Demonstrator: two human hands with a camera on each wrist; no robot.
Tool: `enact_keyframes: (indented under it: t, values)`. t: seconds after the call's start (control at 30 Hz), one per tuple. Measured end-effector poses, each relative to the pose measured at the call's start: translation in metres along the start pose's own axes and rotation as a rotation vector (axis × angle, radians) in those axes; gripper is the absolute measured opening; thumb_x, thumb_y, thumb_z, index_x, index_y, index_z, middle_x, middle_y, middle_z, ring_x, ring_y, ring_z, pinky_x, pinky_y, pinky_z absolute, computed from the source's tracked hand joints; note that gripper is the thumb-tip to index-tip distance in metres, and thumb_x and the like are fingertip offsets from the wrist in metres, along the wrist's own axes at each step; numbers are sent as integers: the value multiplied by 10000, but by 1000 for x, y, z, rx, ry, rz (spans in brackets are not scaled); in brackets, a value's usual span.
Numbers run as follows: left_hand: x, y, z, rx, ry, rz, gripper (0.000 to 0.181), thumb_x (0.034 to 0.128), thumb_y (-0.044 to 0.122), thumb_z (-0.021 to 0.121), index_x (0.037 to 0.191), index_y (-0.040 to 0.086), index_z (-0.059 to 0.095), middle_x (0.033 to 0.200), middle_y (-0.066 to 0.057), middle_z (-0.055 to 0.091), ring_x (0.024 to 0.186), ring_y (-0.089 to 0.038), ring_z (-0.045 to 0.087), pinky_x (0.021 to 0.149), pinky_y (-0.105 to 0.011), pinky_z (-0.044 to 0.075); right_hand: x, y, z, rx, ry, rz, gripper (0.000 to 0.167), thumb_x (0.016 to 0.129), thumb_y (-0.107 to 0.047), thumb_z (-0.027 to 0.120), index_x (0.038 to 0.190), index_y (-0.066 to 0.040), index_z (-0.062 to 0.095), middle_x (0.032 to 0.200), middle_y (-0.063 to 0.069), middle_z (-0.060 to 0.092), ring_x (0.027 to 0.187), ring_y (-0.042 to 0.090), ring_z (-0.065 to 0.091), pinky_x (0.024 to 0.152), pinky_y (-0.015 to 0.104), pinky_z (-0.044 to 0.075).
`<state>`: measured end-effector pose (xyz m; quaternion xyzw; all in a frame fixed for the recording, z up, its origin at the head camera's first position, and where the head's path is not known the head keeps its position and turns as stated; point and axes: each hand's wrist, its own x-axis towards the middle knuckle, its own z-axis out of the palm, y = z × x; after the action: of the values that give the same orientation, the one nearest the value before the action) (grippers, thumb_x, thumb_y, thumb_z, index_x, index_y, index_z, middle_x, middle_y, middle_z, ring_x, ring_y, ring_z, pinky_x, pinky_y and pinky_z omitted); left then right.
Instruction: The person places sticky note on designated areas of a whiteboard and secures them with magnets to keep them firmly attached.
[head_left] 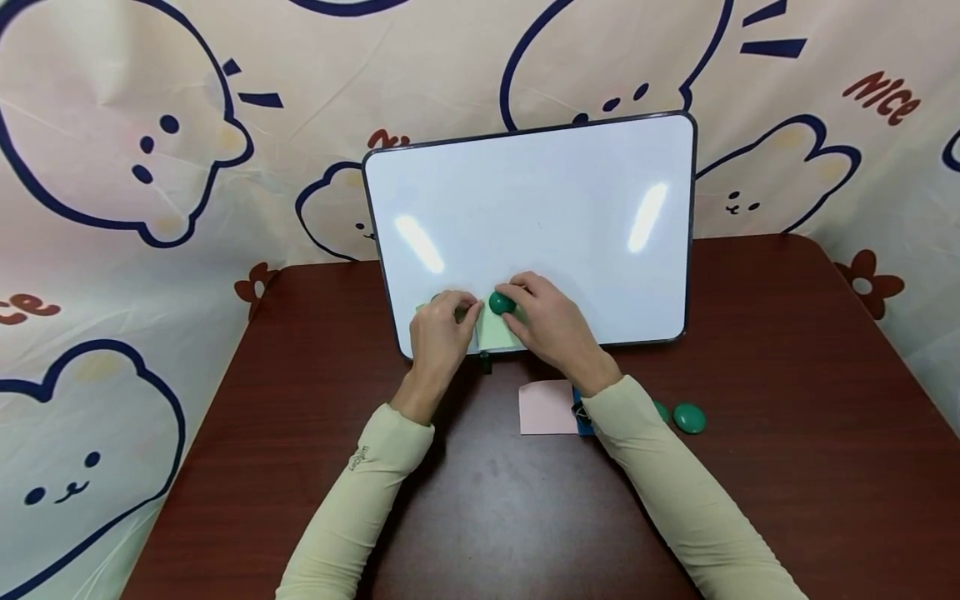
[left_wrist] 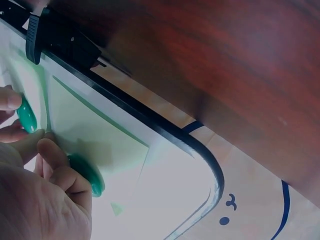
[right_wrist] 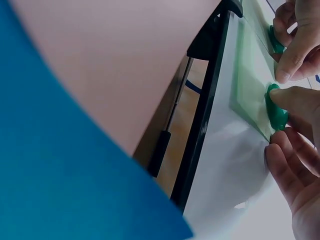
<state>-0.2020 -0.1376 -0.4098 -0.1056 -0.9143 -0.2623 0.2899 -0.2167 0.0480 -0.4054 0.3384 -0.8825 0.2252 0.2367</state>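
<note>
A framed whiteboard (head_left: 540, 208) leans upright at the back of the table. My right hand (head_left: 551, 321) pinches a round green magnet (head_left: 501, 302) between thumb and fingers, against a pale green paper (head_left: 497, 332) on the board's lower part. My left hand (head_left: 444, 333) is close beside it, thumb and index fingertip together at that paper's upper edge. Under the left hand lies another pale green paper (left_wrist: 95, 125), with a second green magnet (left_wrist: 86, 175) on it by the curled fingers. In the head view the left hand mostly hides this paper.
On the table in front of the board lie a pink paper (head_left: 547, 408) and a blue sheet (head_left: 585, 427), partly under the right sleeve. Right of that sleeve are two green magnets (head_left: 689, 418), one half hidden. A black stand piece (head_left: 486, 362) sits at the board's lower edge.
</note>
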Motion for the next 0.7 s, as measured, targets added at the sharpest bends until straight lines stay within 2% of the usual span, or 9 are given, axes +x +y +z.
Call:
enact_keyframes:
  t: [0.37, 0.7]
  values:
    - [-1, 0, 0, -10, 13, 7, 131, 907, 212, 744, 904, 82, 763, 867, -70, 753, 740, -201, 710, 647, -347, 568, -3, 0, -6, 8, -14, -11, 404, 903, -155, 739, 1285, -61, 649, 1209, 122, 614, 1050, 239, 632, 868, 329, 564]
    - [-1, -2, -2, -58, 3, -42, 134, 915, 210, 733, 912, 78, 757, 870, -79, 753, 735, -199, 710, 689, -361, 567, -15, -7, -28, 17, -11, 49, 361, 925, -195, 711, 1266, -89, 659, 1217, 95, 627, 1059, 233, 626, 842, 359, 565]
